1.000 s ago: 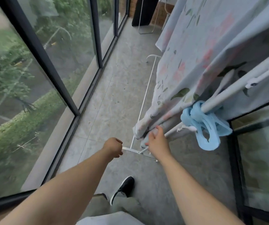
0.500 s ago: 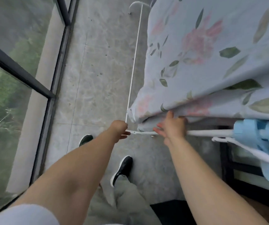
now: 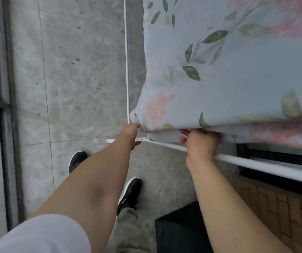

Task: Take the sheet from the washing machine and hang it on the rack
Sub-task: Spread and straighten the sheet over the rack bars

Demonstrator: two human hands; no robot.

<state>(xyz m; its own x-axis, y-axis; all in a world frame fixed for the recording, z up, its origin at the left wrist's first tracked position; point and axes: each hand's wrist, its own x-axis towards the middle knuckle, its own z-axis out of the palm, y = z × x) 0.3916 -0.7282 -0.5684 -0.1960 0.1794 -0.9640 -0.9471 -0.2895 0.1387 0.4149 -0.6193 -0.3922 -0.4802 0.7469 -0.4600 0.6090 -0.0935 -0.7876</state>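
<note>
From the head view, the floral sheet hangs draped over the white rack, filling the far right, with its lower hem just above the rack's near rail. The right hand grasps that hem, fingers curled up into the fabric. The left hand reaches the sheet's left corner, fingers bent; whether it actually grips the cloth I cannot tell. Black shoes stand on the grey floor.

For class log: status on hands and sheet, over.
Left hand at corner of pale blue floral fabric sheet, grip unclear. Right hand grips it, above white metal rack rail. Nothing obstructing.
</note>
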